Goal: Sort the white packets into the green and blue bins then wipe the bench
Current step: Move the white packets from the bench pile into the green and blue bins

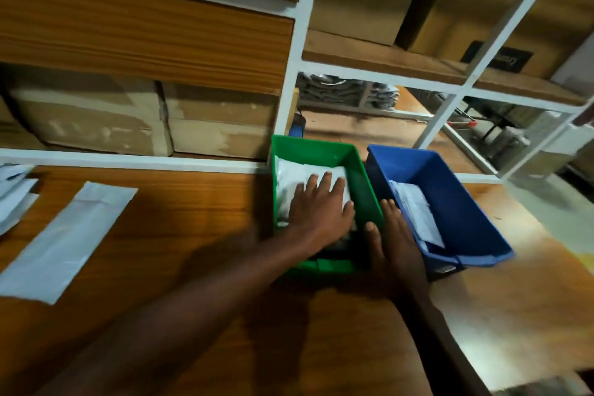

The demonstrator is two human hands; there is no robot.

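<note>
A green bin (313, 148) and a blue bin (466, 222) stand side by side on the wooden bench (199, 225). My left hand (321, 206) lies flat inside the green bin, fingers straight, pressing down on a white packet (299, 175). My right hand (390, 241) rests with straight fingers against the green bin's right wall, in the gap between the two bins. White packets (418, 214) lie in the blue bin. A long white packet (69, 243) lies on the bench at the left, and more white packets (14, 194) sit at the far left edge.
A white-framed shelf (291, 74) rises behind the bench, holding cardboard boxes (144, 120). The bench's right edge (546, 235) drops to the floor beyond the blue bin. A small dark blue object (297, 127) stands behind the green bin.
</note>
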